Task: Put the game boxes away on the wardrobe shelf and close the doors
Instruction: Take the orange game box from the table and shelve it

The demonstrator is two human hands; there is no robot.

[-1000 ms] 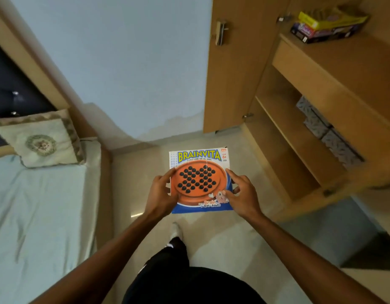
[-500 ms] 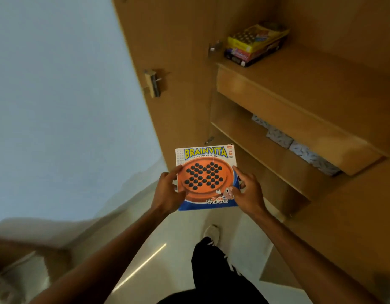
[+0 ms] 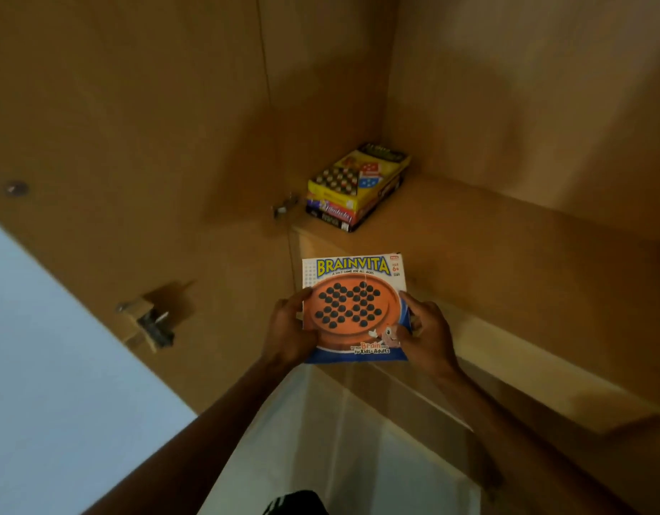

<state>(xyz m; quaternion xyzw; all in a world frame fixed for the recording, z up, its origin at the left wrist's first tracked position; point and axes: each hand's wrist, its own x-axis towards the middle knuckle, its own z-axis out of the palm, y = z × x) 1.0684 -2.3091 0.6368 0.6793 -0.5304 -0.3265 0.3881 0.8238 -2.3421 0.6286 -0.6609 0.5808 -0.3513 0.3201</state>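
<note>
Brainvita box (image 3: 352, 310) sits pinched between my left hand (image 3: 288, 328) and right hand (image 3: 428, 334), just before the shelf (image 3: 506, 254). Shoving carelessly could knock the stacked games (image 3: 358, 187) askew.

Two hands (image 3: 289, 330) (image 3: 428, 338); one Brainvita box (image 3: 354, 310) (held)
</note>
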